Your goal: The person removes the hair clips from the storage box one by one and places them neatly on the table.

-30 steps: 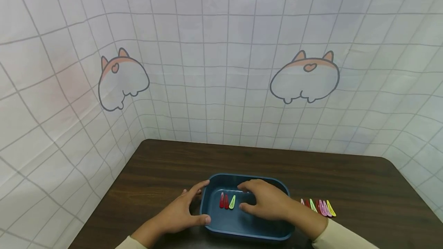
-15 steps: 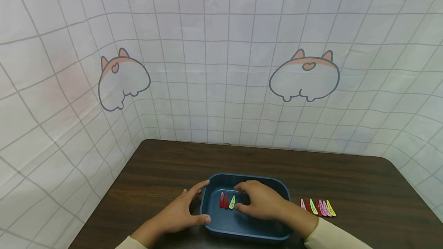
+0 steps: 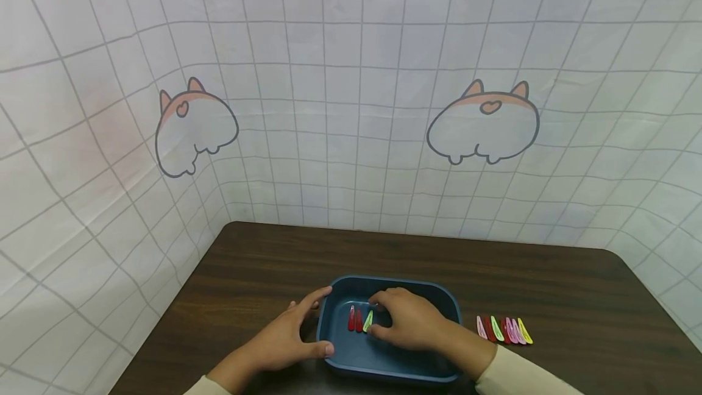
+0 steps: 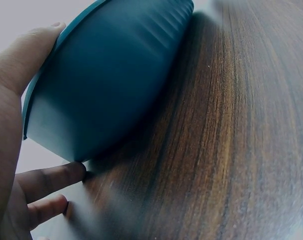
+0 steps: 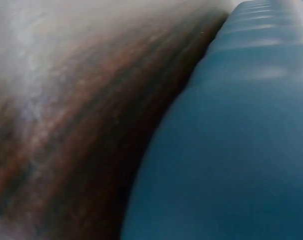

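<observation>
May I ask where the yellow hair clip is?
In the head view, the yellow hair clip lies right of the blue tray, beside a pinkish-purple clip.

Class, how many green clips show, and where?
2: one green clip in the tray, by the right hand; another green clip on the table, right of the tray. The hand may hide more.

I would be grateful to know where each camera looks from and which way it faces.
Head: on the head, facing forward and down at the tray, clips, table and backdrop; left hand, right hand and sleeves show.
Left wrist: on the left wrist, facing the tray's outer wall and the table; thumb and fingers show.
Right wrist: on the right wrist, facing the tray's outer wall beside the table; no hand shows.
Shared: both wrist views show tray and table.
</observation>
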`<control>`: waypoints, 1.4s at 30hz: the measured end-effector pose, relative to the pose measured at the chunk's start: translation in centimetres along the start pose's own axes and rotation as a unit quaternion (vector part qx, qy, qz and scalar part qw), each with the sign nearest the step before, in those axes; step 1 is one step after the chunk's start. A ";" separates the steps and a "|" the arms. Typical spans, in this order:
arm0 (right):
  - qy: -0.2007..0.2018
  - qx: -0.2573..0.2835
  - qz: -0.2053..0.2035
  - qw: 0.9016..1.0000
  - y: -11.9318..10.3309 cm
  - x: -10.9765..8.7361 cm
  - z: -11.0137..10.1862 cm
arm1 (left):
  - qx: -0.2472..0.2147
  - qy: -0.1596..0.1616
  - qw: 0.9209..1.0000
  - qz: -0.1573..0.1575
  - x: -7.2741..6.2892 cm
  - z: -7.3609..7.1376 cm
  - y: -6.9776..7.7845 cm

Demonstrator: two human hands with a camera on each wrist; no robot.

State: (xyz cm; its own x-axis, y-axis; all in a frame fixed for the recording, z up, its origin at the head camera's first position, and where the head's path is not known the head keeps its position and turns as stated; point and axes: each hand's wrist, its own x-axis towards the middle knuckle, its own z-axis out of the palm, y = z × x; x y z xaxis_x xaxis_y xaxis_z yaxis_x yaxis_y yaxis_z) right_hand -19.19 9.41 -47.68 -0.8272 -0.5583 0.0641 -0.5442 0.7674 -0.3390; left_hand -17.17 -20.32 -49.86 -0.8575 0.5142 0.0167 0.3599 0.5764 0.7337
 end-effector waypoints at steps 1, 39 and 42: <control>0.001 -0.004 0.002 1.000 0.0 0.0 0.1 | 0.000 0.000 1.000 0.000 0.0 0.0 0.0; -0.011 -0.026 0.014 0.999 0.3 0.6 1.2 | 0.000 -0.001 1.000 0.000 0.0 0.0 0.0; -0.012 -0.026 0.016 0.999 0.2 0.6 1.1 | -0.001 -0.001 1.000 0.000 0.0 0.0 0.0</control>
State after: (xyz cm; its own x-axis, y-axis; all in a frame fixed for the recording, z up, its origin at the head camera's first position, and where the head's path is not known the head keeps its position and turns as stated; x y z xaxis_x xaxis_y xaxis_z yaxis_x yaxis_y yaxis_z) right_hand -19.63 8.89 -48.79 -0.8408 -0.5404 0.0306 -0.5247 0.7999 -0.2913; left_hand -17.20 -20.33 -49.84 -0.8572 0.5147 0.0155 0.3590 0.5759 0.7345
